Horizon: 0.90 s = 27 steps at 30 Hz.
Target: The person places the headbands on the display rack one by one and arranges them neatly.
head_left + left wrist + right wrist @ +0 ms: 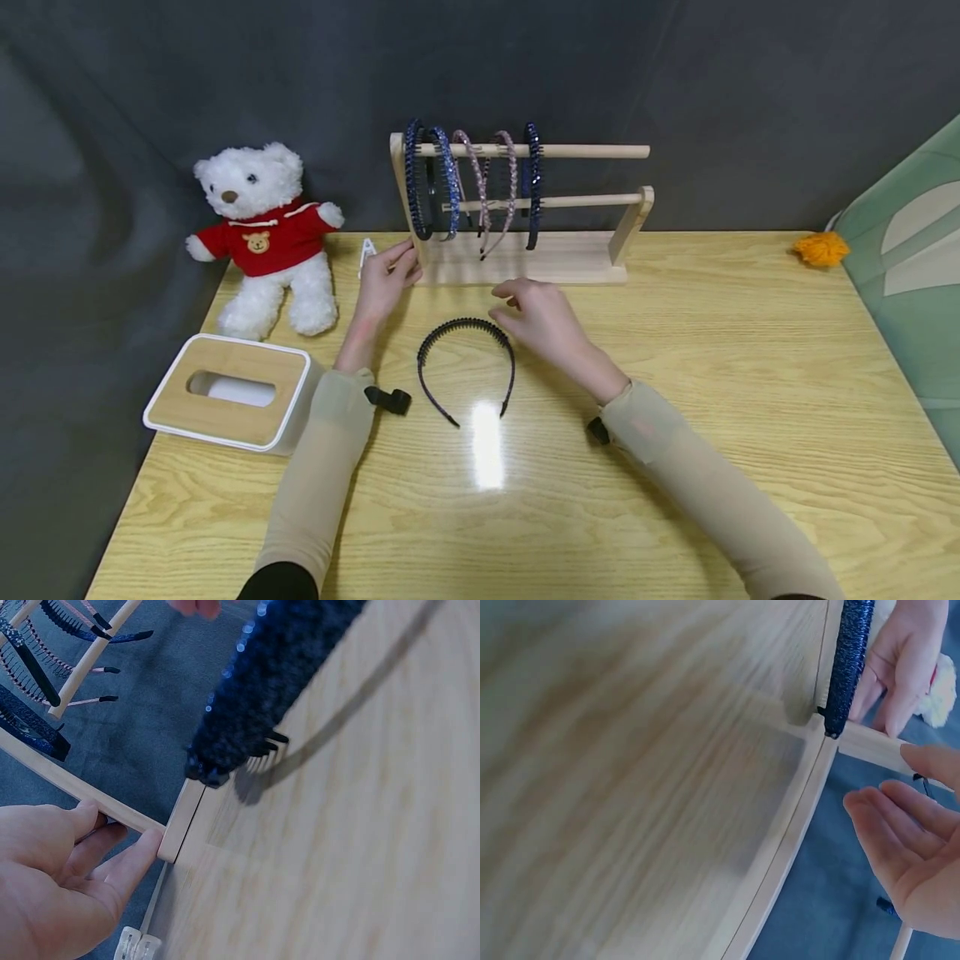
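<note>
My left hand (386, 279) grips the left upright of a wooden headband rack (581, 260); in the left wrist view, thumb and fingers (124, 874) lie on either side of the wood near its foot. On the table in front lies a black toothed headband (467, 322), its ends toward me. Just right of its arch hovers my right hand (547, 321), fingers loosely bent and holding nothing. Hanging from the rack's upper rod are a dark blue headband (412, 179), a brighter blue one (450, 171), pink braided ones (512, 162) and a navy sequinned one (534, 179).
A white teddy bear in a red sweater (270, 233) sits at the back left. Before it stands a tissue box with a wooden lid (232, 425). Small white clips (366, 252) lie by my left hand; an orange fluffy thing (821, 248) lies far right.
</note>
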Motion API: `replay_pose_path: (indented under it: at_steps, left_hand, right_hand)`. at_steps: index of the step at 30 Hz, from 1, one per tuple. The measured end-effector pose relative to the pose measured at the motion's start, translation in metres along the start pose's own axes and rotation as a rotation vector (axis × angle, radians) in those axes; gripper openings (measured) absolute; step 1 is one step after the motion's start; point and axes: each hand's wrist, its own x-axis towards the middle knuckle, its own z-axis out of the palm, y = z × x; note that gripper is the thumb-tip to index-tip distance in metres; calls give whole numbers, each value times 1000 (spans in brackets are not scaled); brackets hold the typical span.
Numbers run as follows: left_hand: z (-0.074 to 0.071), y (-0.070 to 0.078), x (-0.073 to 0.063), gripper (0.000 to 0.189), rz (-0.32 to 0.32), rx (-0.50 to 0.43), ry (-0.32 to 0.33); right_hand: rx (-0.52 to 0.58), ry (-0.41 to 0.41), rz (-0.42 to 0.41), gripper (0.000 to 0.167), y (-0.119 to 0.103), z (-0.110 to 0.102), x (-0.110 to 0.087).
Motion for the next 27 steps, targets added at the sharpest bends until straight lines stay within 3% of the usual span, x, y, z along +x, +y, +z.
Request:
replay_pose_path:
  at_steps: [13, 27]
  left_hand:
    - [-1, 0, 0, 40, 10, -17, -12]
    - [-1, 0, 1, 39, 18, -19, -9]
  right_hand:
    - [9, -211, -58, 31, -8, 20, 27]
    - [-83, -290, -117, 20, -11, 29, 40]
